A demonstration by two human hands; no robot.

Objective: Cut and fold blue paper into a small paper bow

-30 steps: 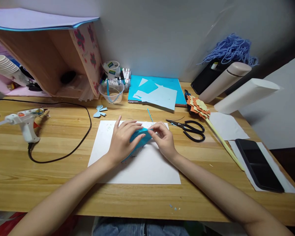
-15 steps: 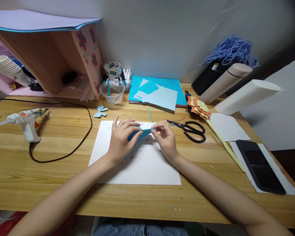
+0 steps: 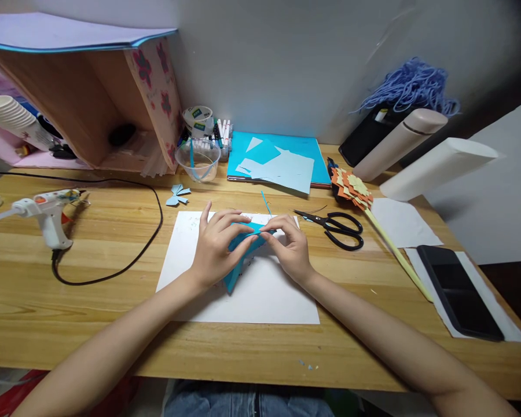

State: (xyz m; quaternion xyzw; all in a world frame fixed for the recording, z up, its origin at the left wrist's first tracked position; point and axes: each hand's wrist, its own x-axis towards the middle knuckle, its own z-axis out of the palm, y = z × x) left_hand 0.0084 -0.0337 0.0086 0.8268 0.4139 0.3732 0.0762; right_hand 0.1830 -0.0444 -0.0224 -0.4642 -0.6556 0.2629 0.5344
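Both hands pinch one folded piece of blue paper (image 3: 235,272) over a marked white sheet (image 3: 269,301). My left hand (image 3: 219,246) grips its left part between thumb and fingers, hiding some of it. At the paper's right end, the thumb and fingertips of my right hand (image 3: 290,246) are closed on the edge, close to the left thumb. A narrow blue strip (image 3: 265,201) lies just beyond the right fingers. Black-handled scissors (image 3: 342,229) rest to the right of the white sheet. Light blue cut paper (image 3: 178,196) lies beyond its upper left corner.
A glue gun (image 3: 50,217) and its looped cord lie left. At the back stand an open box (image 3: 150,104), a clear cup (image 3: 198,162) and a blue folder (image 3: 243,147) with paper scraps. A paper flower (image 3: 351,188), a bottle (image 3: 402,145) and a phone (image 3: 460,292) are on the right.
The blue paper has tilted, so more of its face and a lower point show. My right fingertips have shifted slightly left along its edge, closer to my left thumb.
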